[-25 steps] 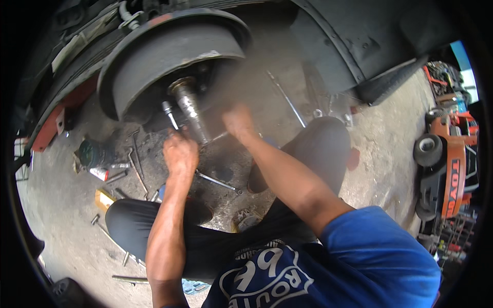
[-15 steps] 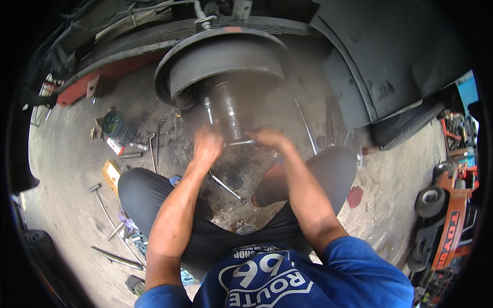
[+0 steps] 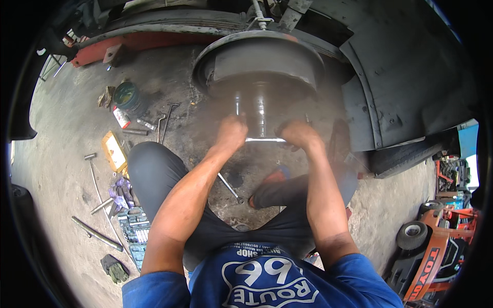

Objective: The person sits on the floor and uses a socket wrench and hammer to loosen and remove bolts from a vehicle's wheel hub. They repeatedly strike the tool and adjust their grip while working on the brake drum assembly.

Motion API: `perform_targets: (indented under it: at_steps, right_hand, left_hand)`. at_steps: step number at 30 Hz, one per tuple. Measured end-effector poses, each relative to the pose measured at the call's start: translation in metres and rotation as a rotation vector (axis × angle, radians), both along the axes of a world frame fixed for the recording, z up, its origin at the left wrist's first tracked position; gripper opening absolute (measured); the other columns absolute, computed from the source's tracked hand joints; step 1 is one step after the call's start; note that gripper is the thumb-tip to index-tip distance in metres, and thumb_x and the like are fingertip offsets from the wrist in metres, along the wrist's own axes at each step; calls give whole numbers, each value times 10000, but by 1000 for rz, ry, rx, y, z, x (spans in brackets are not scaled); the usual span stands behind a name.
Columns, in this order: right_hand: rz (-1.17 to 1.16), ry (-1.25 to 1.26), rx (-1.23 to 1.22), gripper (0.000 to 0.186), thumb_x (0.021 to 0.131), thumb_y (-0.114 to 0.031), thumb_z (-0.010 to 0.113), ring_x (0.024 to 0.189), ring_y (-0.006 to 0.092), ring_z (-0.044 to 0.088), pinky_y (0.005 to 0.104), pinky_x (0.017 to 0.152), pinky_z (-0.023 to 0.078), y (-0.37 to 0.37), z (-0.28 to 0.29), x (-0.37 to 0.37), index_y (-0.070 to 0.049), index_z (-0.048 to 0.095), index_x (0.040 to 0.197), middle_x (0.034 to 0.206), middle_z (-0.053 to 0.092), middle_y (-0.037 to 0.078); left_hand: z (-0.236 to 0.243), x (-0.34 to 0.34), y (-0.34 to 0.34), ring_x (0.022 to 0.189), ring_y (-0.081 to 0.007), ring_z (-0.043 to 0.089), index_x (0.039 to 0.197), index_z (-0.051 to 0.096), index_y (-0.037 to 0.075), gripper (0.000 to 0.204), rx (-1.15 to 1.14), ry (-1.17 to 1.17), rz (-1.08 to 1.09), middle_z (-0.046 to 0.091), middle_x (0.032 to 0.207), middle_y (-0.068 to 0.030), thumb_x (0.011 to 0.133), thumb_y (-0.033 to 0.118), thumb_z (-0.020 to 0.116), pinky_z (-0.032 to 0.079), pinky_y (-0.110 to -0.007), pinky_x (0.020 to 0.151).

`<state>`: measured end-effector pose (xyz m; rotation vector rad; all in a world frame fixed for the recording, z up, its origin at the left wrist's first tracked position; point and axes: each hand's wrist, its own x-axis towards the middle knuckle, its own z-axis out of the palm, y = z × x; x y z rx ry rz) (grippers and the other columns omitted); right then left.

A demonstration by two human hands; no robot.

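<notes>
Under the vehicle, a large dark wheel drum [image 3: 257, 64] hangs in front of me. From its middle a shiny cylindrical shaft [image 3: 261, 115] points toward me. Across the shaft's near end lies a narrow bright metal bar [image 3: 264, 139]; whether it is joined to the shaft I cannot tell. My left hand [image 3: 231, 132] is closed at the bar's left end, my right hand [image 3: 301, 135] closed round its right end. Just beyond my left hand stands a slim shiny rod [image 3: 237, 102]. Haze blurs the area around drum and shaft.
A ratchet wrench [image 3: 231, 189] lies on the floor between my legs. To the left are a dark bucket [image 3: 127, 96], a yellow box [image 3: 114, 151], a long-handled hammer [image 3: 90, 156], a socket set [image 3: 134, 236] and gloves [image 3: 115, 268]. A dark vehicle panel [image 3: 405, 77] overhangs the right.
The view has shifted, so the drum and both hands sit farther right. The bar, slightly slanted before, is now level, and more of it shows between my hands.
</notes>
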<state>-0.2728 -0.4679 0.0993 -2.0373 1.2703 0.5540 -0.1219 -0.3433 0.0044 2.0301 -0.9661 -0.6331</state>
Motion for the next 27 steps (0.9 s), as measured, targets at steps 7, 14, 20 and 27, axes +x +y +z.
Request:
perform_targets:
  at_steps: [7,14,20,27]
  right_hand:
    - [6,-163,-456,605,974,-492,516,1107,450,633,484,972,496,-9,-27,2,79,715,1002,1087,666,333]
    - [-225,-168,-413,596,977,-478,521,1069,473,628,475,973,495,-17,-67,4,86,714,955,1038,677,322]
    - [-466,-524,-519,520,980,-432,560,962,479,649,478,872,518,-7,-147,6,63,714,935,962,690,293]
    - [-733,-798,-66,446,946,-396,652,594,191,563,375,541,464,-10,-101,-23,43,707,895,658,622,143]
  left_hand:
    - [12,-8,3,817,-313,692,848,656,-85,702,-37,456,238,711,703,-179,1037,549,420,506,-414,802]
    - [4,-13,0,829,-398,683,1197,555,-115,424,88,-28,100,687,868,-248,953,231,522,529,-468,769]
    - [7,-9,2,885,-369,689,1146,572,-139,416,52,-282,63,693,845,-235,970,231,501,528,-465,771]
    - [17,0,0,767,-249,737,981,649,-65,593,-22,411,165,695,614,-110,1074,450,370,530,-374,788]
